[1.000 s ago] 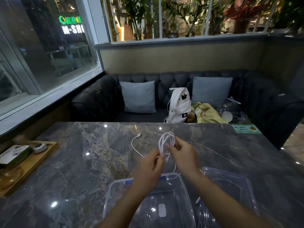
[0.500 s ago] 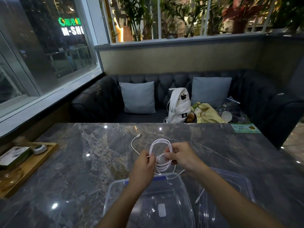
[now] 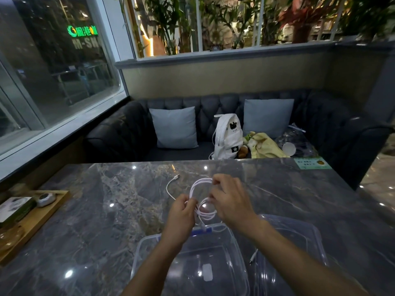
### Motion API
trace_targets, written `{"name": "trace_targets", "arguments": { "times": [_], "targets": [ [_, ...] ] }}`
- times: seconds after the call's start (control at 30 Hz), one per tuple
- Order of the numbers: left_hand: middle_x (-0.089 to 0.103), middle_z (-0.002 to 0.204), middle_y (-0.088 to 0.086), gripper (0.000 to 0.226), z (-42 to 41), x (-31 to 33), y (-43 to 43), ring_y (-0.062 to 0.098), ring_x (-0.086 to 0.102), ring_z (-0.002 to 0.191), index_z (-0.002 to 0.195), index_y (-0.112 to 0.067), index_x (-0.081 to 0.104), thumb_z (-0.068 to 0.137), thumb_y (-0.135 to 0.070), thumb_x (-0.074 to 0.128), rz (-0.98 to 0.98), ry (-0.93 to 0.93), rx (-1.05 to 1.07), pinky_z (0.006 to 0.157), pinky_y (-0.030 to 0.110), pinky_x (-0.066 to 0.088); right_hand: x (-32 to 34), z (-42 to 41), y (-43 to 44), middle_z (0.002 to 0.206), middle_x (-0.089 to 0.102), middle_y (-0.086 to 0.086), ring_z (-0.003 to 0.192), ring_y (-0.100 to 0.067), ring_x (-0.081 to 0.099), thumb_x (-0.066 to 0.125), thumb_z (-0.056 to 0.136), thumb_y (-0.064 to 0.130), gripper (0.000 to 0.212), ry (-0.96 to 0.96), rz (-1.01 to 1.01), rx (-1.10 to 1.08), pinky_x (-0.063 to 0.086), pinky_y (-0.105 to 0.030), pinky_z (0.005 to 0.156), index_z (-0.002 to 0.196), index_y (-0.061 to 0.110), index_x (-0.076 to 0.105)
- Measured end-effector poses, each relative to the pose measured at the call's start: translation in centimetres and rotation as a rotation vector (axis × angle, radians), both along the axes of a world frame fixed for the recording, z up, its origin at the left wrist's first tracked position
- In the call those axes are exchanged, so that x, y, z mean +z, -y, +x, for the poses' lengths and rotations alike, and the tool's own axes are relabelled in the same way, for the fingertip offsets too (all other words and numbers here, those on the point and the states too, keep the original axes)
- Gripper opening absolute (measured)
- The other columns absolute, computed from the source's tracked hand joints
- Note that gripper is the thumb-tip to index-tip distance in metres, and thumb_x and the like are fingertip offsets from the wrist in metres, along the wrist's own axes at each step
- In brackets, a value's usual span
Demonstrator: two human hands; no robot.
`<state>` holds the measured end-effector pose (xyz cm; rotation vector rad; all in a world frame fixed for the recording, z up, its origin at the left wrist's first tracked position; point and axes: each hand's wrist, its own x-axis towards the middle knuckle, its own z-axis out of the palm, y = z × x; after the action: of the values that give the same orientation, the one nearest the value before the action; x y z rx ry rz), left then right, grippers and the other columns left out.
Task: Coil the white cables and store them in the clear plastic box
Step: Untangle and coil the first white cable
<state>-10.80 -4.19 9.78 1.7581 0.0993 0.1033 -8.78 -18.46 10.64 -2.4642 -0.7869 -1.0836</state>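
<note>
Coiling under way, head view. White cable (image 3: 206,215) is held as several loops off the tabletop (image 3: 96,221), just beyond the far rim of the clear plastic box (image 3: 147,239). Left grip (image 3: 181,217) is closed round the near-left side of the bundle, pinching the turns together. Right grip (image 3: 232,199) is curled on the far-right side, fingertips at the top of the coil. A free tail runs out left to its connector (image 3: 177,177), which lies on the stone.

Box is open, with no coil in it yet. Lid (image 3: 307,229) lies just to its right. A loose white plug end (image 3: 253,256) lies between the two; same cable or another, cannot tell.

Judgement:
- Use the left pinch as the anchor.
- Let the right draw the tail in, laying each turn the same size as the last and following the cable's own curl.
- Wrap or tuck the final length, or the coil will likely spring open once it is in the box.
</note>
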Motion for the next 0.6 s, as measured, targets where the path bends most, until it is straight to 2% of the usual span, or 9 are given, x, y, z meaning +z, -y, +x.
{"name": "trace_targets", "arguments": {
  "times": [0.1,0.17,0.23,0.3,0.4,0.47,0.53,0.6],
  "targets": [
    [0.053,0.049,-0.005,0.026,0.0,0.7,0.1,0.003,0.039,0.036,0.066,-0.015,0.047,0.092,-0.012,0.043,0.015,-0.002,-0.010,0.038,0.019,0.030,-0.2,-0.4,-0.6,0.088,0.060,-0.015,0.084,-0.018,0.045,0.075,0.069,0.006,0.018,-0.054,0.188,-0.054,0.048,-0.040,0.062,0.072,0.004,0.057],
    [0.051,0.046,-0.006,0.025,-0.1,1.1,0.4,0.002,0.039,0.035,0.068,-0.012,0.048,0.093,-0.012,0.041,0.011,-0.004,-0.038,0.037,0.017,0.030,-0.3,-0.5,-0.9,0.095,0.053,-0.015,0.079,-0.025,0.051,0.066,0.077,0.003,0.011,-0.184,0.392,-0.050,0.050,-0.046,0.065,0.075,0.001,0.056],
    [0.050,0.046,-0.006,0.025,-0.1,1.4,0.5,0.002,0.039,0.034,0.069,-0.012,0.047,0.093,-0.011,0.040,0.000,-0.002,-0.051,0.035,0.015,0.030,-0.3,-0.6,-0.9,0.099,0.044,-0.009,0.080,-0.025,0.051,0.061,0.082,0.003,0.008,-0.323,0.531,-0.004,0.050,-0.050,0.071,0.078,-0.002,0.056],
    [0.048,0.051,-0.003,0.026,0.0,1.5,0.3,0.001,0.038,0.035,0.069,-0.014,0.047,0.094,-0.011,0.040,0.005,0.020,-0.050,0.037,0.015,0.030,0.1,-0.7,-0.6,0.099,0.047,-0.008,0.083,-0.025,0.054,0.065,0.081,0.010,0.012,-0.326,0.452,0.014,0.050,-0.048,0.072,0.081,-0.001,0.061],
    [0.051,0.053,-0.006,0.028,-0.4,1.4,0.0,-0.001,0.041,0.039,0.069,-0.017,0.049,0.096,-0.014,0.041,0.068,0.079,-0.111,0.042,0.016,0.033,0.8,-0.8,0.4,0.094,0.063,-0.018,0.082,-0.031,0.063,0.060,0.078,0.029,0.026,-0.149,0.141,0.033,0.050,-0.044,0.067,0.082,0.006,0.070],
    [0.056,0.052,-0.006,0.027,-0.9,1.4,0.4,-0.002,0.044,0.040,0.072,-0.019,0.051,0.097,-0.016,0.041,0.046,0.102,-0.143,0.041,0.013,0.034,1.1,-0.7,0.7,0.091,0.066,-0.016,0.080,-0.030,0.064,0.056,0.080,0.026,0.025,-0.110,0.105,0.083,0.051,-0.043,0.065,0.081,0.007,0.072],
    [0.056,0.053,-0.005,0.025,-1.2,1.7,0.9,0.000,0.045,0.038,0.075,-0.017,0.053,0.097,-0.017,0.042,-0.077,0.078,-0.135,0.037,0.013,0.034,1.0,-0.7,0.4,0.094,0.066,-0.013,0.084,-0.022,0.064,0.060,0.081,0.011,0.014,-0.135,0.269,0.166,0.053,-0.037,0.070,0.086,0.003,0.071],
    [0.057,0.054,-0.004,0.022,-1.0,2.0,1.1,0.004,0.045,0.036,0.077,-0.013,0.053,0.096,-0.016,0.042,-0.172,0.019,-0.091,0.034,0.015,0.033,0.7,-0.9,0.0,0.098,0.062,-0.004,0.091,-0.005,0.059,0.058,0.082,0.002,0.015,-0.205,0.550,0.236,0.050,-0.020,0.078,0.092,-0.001,0.069]
  ]
}}
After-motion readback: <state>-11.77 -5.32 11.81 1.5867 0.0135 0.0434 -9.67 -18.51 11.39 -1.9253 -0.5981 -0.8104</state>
